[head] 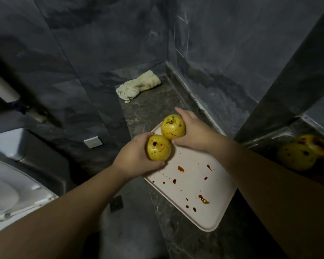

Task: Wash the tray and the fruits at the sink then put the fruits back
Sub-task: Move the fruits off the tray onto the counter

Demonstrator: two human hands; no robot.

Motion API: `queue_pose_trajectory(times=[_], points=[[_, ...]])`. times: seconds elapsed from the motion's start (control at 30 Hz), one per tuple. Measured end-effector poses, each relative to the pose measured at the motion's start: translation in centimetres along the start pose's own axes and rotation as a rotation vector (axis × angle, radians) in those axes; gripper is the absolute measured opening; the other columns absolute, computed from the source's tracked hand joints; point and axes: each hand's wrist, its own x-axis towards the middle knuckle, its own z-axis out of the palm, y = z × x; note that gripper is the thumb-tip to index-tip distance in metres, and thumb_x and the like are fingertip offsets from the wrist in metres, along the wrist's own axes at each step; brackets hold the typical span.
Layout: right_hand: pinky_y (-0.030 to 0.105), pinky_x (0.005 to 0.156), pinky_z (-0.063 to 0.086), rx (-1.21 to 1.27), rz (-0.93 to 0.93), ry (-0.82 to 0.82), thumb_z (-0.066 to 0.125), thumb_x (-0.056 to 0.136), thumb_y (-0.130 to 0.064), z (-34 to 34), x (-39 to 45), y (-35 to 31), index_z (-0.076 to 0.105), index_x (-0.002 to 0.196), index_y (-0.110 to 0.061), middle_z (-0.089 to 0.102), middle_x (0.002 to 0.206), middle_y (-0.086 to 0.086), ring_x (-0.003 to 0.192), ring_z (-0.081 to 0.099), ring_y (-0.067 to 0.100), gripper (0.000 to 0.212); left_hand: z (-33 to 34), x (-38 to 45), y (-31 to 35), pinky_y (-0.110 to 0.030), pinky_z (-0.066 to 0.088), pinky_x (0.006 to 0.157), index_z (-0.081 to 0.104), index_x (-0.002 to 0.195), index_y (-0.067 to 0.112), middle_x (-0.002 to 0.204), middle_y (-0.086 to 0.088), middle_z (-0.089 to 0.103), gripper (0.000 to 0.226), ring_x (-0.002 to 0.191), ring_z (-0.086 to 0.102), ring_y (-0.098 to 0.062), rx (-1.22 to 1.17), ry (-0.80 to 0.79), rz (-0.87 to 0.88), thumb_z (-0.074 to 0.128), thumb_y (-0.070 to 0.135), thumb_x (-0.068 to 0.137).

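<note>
Left hand curled round the nearer yellow fruit, thumb under it, at the tray's left edge. Right hand grips the farther yellow fruit from the right, fingers wrapped behind it, above the tray's far corner. The two fruits touch. The white tray, spotted with brown sauce, lies on the dark marble ledge; a crumpled cloth lies farther back.

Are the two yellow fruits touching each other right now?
Touching. In the head view the left hand's fruit and the right hand's fruit meet with no visible gap.
</note>
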Motion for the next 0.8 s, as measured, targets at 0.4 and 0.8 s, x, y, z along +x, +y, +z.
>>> queue_pose_trajectory(times=[0.4,0.8], points=[[0.034,0.095,0.044,0.013,0.050,0.205,0.090,0.065,-0.042,2.1,-0.4,0.4,0.033,0.144,-0.041,0.042,0.144,0.000,0.125,0.052,0.022,0.097,0.7,0.0,0.1,-0.038,0.056,0.096,0.049,0.135,0.037,0.124,0.013,0.058,0.094,0.110,0.060,-0.007,-0.064,0.057,0.014,0.093,0.057,0.055],[0.034,0.102,0.046,0.112,0.259,0.822,0.096,0.058,-0.027,-1.9,-21.5,4.5,0.050,0.137,-0.014,0.051,0.124,-0.006,0.118,0.051,0.011,0.091,6.1,0.1,11.3,-0.034,0.053,0.095,0.049,0.130,0.038,0.120,0.012,0.062,0.092,0.109,0.062,-0.008,-0.149,0.010,0.225,0.082,0.066,0.049]])
